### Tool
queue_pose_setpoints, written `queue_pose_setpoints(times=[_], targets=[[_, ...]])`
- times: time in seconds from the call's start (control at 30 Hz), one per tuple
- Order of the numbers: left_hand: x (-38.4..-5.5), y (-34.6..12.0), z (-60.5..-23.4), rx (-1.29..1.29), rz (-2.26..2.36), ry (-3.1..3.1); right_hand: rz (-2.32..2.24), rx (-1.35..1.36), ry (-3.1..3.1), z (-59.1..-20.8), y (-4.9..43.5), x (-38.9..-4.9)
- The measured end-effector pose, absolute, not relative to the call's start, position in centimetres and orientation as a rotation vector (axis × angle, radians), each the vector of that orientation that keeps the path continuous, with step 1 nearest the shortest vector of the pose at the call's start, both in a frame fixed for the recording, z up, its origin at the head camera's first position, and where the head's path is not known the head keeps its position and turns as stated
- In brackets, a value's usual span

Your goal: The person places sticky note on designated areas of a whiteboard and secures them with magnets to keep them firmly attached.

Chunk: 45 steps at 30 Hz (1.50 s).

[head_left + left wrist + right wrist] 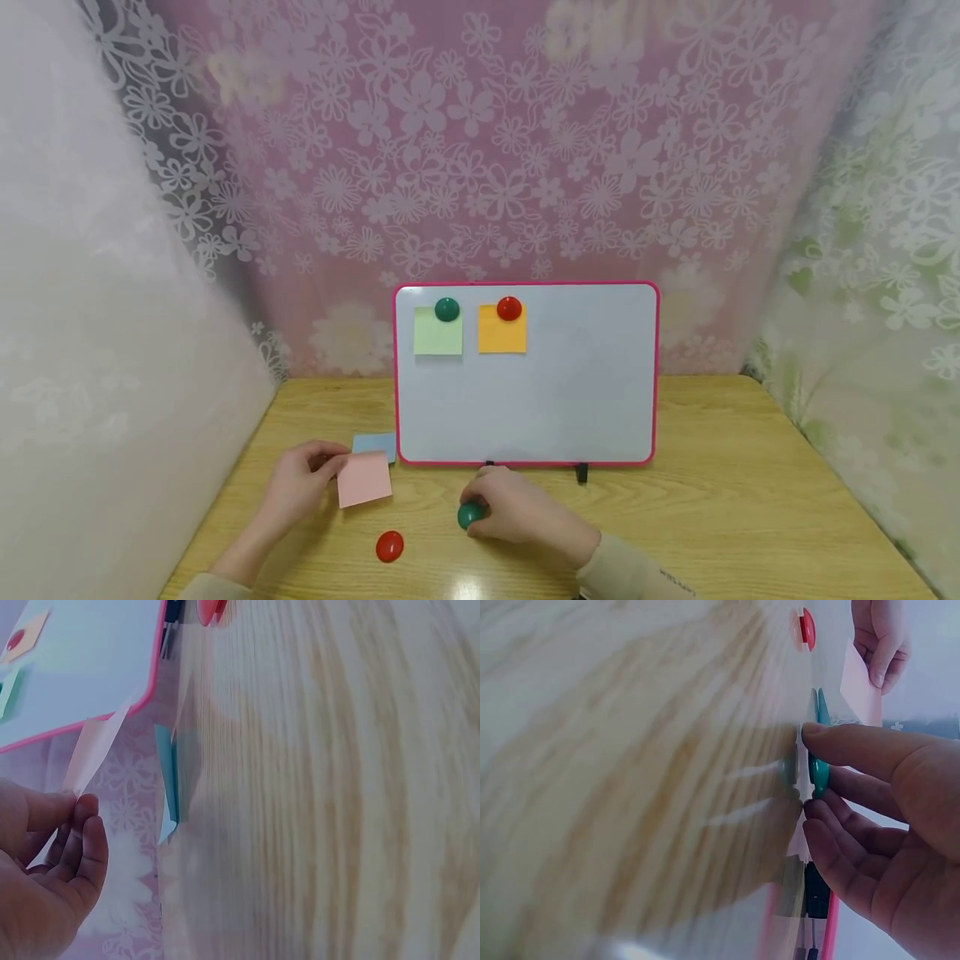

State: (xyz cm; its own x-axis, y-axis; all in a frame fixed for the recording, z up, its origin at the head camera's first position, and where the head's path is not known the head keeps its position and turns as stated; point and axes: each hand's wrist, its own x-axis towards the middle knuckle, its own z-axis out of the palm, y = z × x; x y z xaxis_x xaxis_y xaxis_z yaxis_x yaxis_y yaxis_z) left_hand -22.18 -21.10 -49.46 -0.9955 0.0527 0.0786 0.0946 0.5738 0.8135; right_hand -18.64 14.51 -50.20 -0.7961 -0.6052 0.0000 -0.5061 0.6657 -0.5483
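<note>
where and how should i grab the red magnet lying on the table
Probably from above, pinching opposite edges of its round rim: the red magnet lies flat on the wooden table, smooth domed side up, with nothing touching its sides.

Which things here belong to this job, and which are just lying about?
Seemingly part of the job:
pink note, in the left hand
held green magnet, in the right hand
board
green note and orange note, on it
probably blue note and loose red magnet

Likely just surroundings:
table
floral backdrop
</note>
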Motion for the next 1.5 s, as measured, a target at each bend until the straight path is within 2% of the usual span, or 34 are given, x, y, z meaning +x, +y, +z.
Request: queue_pose_setpoints(times=[1.5], targets=[[-21.7, -16.0, -48.9, -0.249, -1.701, -2.614, -1.072, -0.879, 2.642, -49.2, 17.2, -18.4]])
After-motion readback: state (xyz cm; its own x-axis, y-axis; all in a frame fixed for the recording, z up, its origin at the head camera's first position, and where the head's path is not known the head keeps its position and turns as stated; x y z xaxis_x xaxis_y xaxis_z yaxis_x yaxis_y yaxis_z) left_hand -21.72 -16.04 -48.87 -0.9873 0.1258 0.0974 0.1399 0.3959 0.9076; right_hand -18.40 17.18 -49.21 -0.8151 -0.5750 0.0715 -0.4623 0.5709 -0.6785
